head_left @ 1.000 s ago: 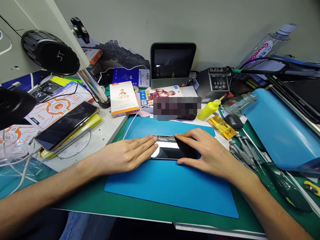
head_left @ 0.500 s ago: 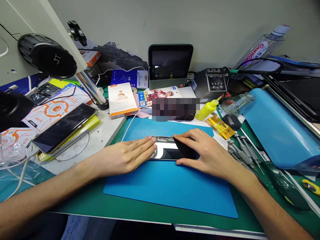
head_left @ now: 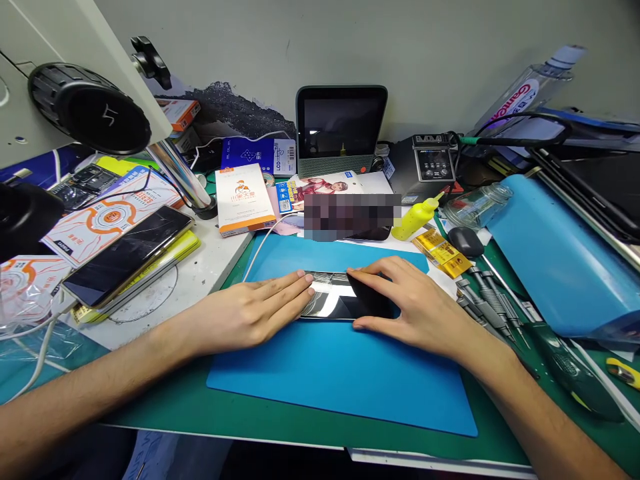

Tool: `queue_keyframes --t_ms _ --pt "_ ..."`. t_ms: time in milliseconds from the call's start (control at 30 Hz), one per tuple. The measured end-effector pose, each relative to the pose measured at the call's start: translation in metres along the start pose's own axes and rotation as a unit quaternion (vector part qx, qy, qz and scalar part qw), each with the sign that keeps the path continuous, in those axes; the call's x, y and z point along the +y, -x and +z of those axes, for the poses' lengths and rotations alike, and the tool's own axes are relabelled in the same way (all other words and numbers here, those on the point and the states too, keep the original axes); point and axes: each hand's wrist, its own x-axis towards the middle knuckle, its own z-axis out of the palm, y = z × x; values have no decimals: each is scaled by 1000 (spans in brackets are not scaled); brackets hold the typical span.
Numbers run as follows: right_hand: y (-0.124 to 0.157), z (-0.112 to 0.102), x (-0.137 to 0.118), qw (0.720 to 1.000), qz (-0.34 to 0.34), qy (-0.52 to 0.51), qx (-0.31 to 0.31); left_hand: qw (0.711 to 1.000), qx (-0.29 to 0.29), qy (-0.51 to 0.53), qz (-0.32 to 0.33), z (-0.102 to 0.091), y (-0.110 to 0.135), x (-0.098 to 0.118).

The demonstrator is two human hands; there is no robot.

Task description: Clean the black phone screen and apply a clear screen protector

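Note:
A dark, glossy phone (head_left: 333,303) lies flat and crosswise on a blue mat (head_left: 340,373). My left hand (head_left: 250,313) rests flat with its fingers stretched out and together, the fingertips on the phone's left end. My right hand (head_left: 410,303) covers the phone's right end. Its fingers curl over the far edge and its thumb is at the near edge. Only the middle of the screen shows between my hands, with a bright reflection on it.
The blue mat lies on a green mat (head_left: 200,400). Left: another phone (head_left: 127,253) on packets, and a microscope (head_left: 75,100) overhead. Behind: an orange-white box (head_left: 244,198), a small display (head_left: 341,127), a soldering station (head_left: 430,167), a yellow bottle (head_left: 417,217). Right: several screwdrivers (head_left: 487,307), a rolled blue sheet (head_left: 555,253).
Both hands stay where they were on the phone. Only the reflection on its glass has shifted a little.

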Motion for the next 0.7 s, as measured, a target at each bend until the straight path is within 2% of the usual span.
queue_keyframes --t_ms 700 --pt "2 2 1 1000 -1 5 -6 1000 19 -6 -4 -5 -1 -1"
